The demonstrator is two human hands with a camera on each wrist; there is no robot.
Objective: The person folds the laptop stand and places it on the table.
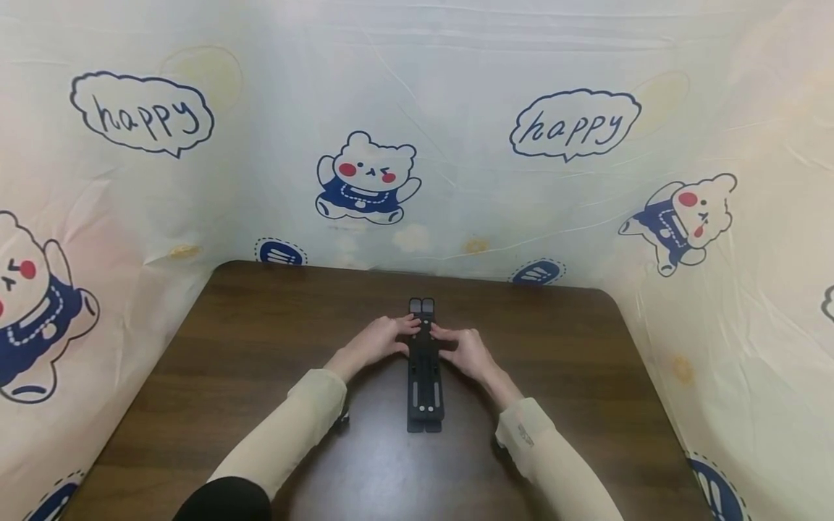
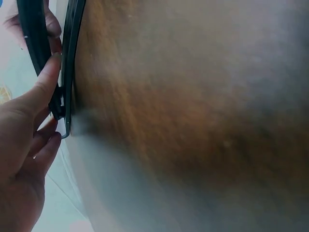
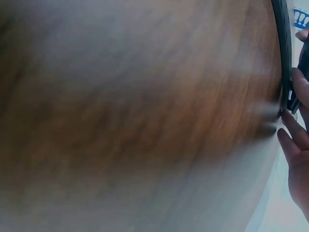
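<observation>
A black folding laptop stand (image 1: 426, 387) lies folded lengthwise on the table, pointing away from me, with two grey pads at its far end. My left hand (image 1: 378, 340) holds its left side near the far half. In the left wrist view, the thumb and fingers (image 2: 48, 79) pinch the upper bar (image 2: 35, 36), which slants up from the lower one. From the other side my right hand (image 1: 472, 354) grips the same stretch of the stand. The right wrist view catches this hand's thumb and fingertips (image 3: 288, 140) at the stand's edge, partly cut off by the frame.
The brown wooden table (image 1: 260, 318) carries the stand near its middle. A pale curtain (image 1: 456, 195) printed with bears and "happy" bubbles hangs behind the far edge and along both sides.
</observation>
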